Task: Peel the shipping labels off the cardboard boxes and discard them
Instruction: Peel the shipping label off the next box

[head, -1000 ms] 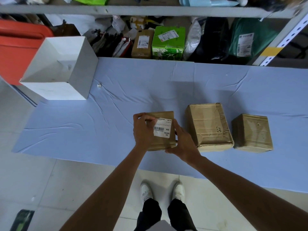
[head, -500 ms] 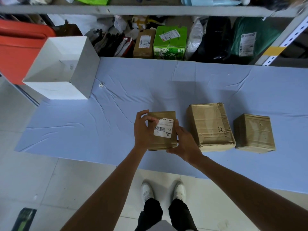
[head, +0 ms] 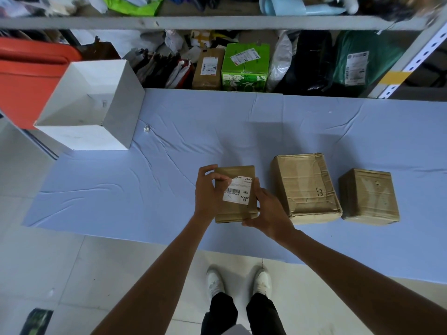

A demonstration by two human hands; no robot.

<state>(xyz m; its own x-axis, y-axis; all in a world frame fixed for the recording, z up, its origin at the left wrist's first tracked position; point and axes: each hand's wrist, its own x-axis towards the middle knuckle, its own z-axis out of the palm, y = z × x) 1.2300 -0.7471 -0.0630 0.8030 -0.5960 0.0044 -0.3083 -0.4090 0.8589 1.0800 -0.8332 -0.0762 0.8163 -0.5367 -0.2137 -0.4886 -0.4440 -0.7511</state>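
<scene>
A small cardboard box (head: 238,212) sits near the front of the blue cloth (head: 169,165), with a white shipping label (head: 238,192) on its top. My left hand (head: 208,192) is at the box's left side and pinches the label's upper left corner, which is lifted. My right hand (head: 268,212) grips the box's right front corner. To the right stand two more cardboard boxes, a larger one (head: 306,187) and a smaller one (head: 368,197), with no label showing on their tops.
An open white box (head: 121,110) stands at the cloth's back left. A small white scrap (head: 146,128) lies beside it. Behind the cloth runs a shelf packed with labelled parcels (head: 245,65) and bags. An orange container (head: 26,78) is far left. My feet are on the tiled floor.
My left thumb and fingers have worked the label's upper left corner up from the box. The box and my right hand have hardly moved.
</scene>
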